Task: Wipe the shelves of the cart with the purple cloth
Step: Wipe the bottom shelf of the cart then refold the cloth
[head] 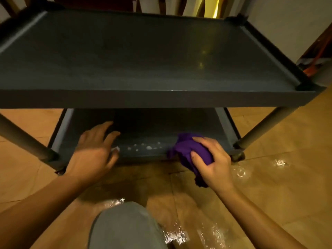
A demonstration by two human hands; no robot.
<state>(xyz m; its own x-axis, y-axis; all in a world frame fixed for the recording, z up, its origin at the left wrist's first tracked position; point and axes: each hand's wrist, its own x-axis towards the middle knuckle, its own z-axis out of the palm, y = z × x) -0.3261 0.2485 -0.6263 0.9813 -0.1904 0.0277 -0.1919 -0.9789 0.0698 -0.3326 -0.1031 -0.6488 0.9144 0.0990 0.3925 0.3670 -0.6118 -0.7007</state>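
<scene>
Purple cloth [190,153] bunched in right hand [213,164] (lower shelf [149,133]); left hand [95,150] spread, empty.

Left hand [94,150] spread flat; right hand [213,166] fisted

The place looks like an indoor room, most likely in a home or a small service space, though which one cannot be told for sure. The floor [280,186] is laid with tan tiles, glossy and wet in patches, with thin joints between them. A plain pale wall [287,22] rises at the far right. A dark grey plastic cart [143,98] with round legs stands on the tiles. Behind it hang pale and yellow lengths of what may be fabric [213,6], blurred. The light is warm and dim.
</scene>
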